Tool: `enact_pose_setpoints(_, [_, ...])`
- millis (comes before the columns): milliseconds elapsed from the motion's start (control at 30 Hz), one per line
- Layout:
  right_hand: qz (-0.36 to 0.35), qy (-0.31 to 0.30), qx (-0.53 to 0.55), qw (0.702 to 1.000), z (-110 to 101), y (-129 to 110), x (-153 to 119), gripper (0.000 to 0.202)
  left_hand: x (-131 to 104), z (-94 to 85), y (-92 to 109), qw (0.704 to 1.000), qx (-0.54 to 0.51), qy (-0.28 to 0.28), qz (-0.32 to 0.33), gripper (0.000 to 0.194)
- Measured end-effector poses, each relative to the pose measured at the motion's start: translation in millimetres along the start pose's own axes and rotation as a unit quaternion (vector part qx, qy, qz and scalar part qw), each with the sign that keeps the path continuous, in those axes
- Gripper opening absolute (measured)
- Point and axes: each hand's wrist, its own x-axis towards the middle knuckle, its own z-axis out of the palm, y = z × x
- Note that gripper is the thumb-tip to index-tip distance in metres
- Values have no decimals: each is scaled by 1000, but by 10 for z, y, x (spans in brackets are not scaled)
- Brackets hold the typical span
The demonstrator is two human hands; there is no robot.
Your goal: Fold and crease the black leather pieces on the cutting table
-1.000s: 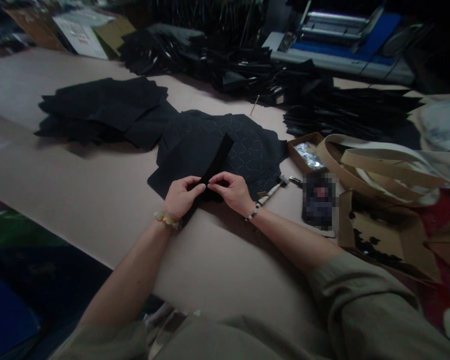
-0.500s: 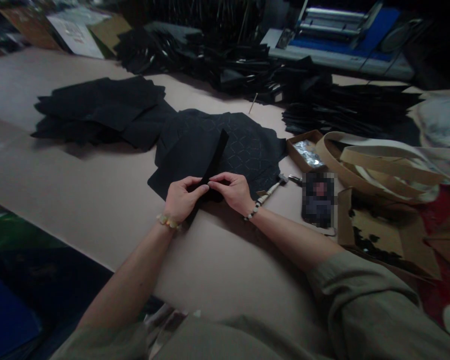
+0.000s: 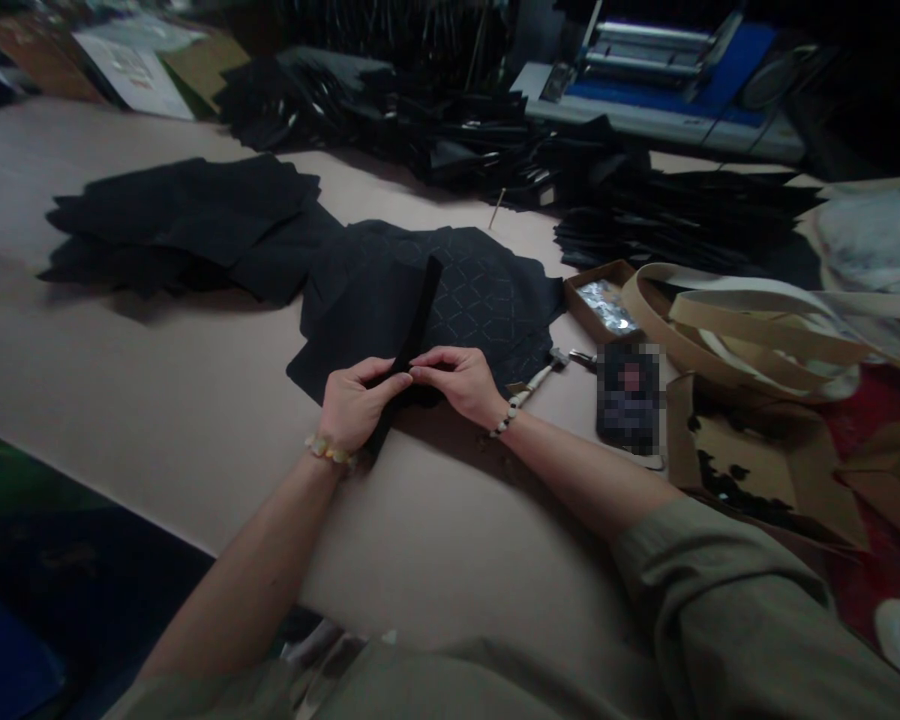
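My left hand [image 3: 355,405] pinches a narrow black strip [image 3: 425,295] between thumb and fingers. Fingertips of my right hand [image 3: 461,385] meet the left thumb at the same spot, closed on the strip's edge; any small part between them is hidden. The strip runs up and away from me along a plain black sheet [image 3: 360,335]; I cannot tell whether the two are joined. Under them lies a pile of black pieces with a diamond line pattern [image 3: 487,300]. Beside my right wrist rests a small hammer [image 3: 547,370] with a pale handle.
Left stands a stack of black pieces [image 3: 187,215]; more black stacks [image 3: 450,130] line the back. On the right are a small box of shiny bits [image 3: 607,305], coiled beige straps [image 3: 750,320], a blurred dark object [image 3: 630,400] and a cardboard box holding small black parts [image 3: 787,440].
The view has shifted slightly, so things sit a little further left. The black strip now stands somewhat steeper; both hands keep their pinch at nearly the same place.
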Motion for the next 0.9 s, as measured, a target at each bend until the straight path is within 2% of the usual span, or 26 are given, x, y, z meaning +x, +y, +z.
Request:
enact_pose_setpoints(167, [-59, -18, -35, 997, -11, -10, 4, 17, 23, -64, -45, 999, 36, -16, 17, 26])
enact_pose_setpoints(333, [-101, -39, -85, 990, -22, 32, 9, 24, 36, -111, -110, 983, 124, 14, 134, 17])
enact_pose_setpoints(400, [-159, -11, -139, 977, -26, 12, -8, 28, 39, -134, -109, 972, 152, 10, 181, 16])
enact_pose_setpoints(467, [-240, 45, -222, 944, -27, -42, -40, 37, 34, -166, -90, 959, 179, 6, 221, 16])
enact_pose_setpoints(533, [-305, 80, -316, 895, -22, -112, -81, 43, 19, -202, -61, 936, 232, 6, 263, 17])
enact_pose_setpoints(600, [-339, 70, -397, 850, -11, -173, -122, 34, -4, -236, -27, 897, 316, 11, 308, 19])
enact_pose_setpoints(667, [-348, 50, -451, 820, 1, -204, -151, 20, -29, -265, 7, 851, 397, 14, 345, 21])
enact_pose_setpoints(767, [-341, 24, -486, 805, 0, -193, -156, 19, -54, -293, 53, 806, 461, 7, 370, 23])
enact_pose_setpoints(900, [-322, -45, -514, 794, -29, -137, -108, 26, -51, -310, 78, 783, 491, -23, 380, 24])
